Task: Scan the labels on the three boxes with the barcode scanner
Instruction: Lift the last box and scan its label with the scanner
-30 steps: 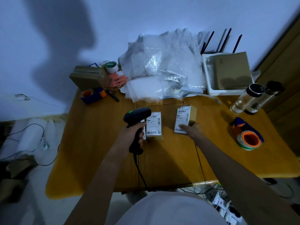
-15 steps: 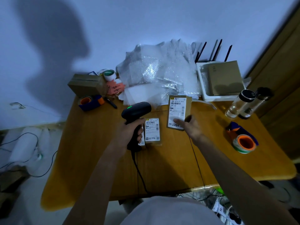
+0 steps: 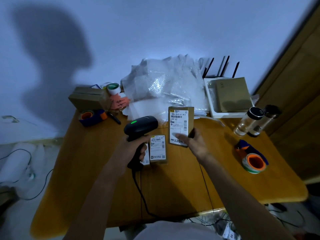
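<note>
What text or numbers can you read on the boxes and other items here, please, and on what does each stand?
"202A A163-E1 R12": top of the label on the held box.
"A162": same label, left side.
"20元": same label, bottom, beside the right hand.
Label on the flat box: too small to read.
Pink note: handwriting, illegible.

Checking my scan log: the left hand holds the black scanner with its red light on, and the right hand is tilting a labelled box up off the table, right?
Not quite. The head view shows the light on the scanner is green, not red. The rest holds: the left hand grips it, and the right hand tilts the labelled box up off the table.
</note>
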